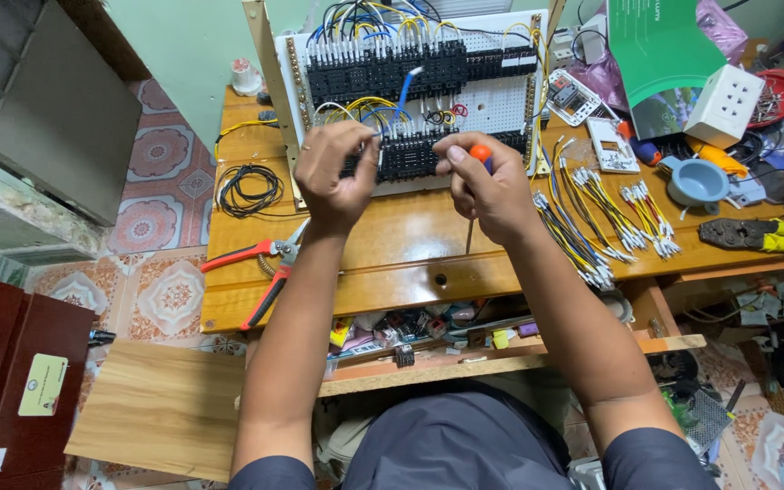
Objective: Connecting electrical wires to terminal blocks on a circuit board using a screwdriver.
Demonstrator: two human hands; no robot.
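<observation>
A wooden counter (410, 236) fills the middle of the view, with a patterned tile floor (161, 172) to its left. Propped at its far side is a white perforated panel (492, 109) carrying two rows of black terminal blocks (410, 154) wired in yellow, blue and black. The left hand (336, 172) is curled at the lower row, its fingertips pinched on a wire there. The right hand (492, 186) is closed around a screwdriver (480, 154) with an orange cap, just beside the same row; its shaft points down toward the counter. Bundles of cut yellow and white wires (605, 213) lie to the right, red-handled pliers (260, 268) to the left, near a black wire coil (249, 189).
</observation>
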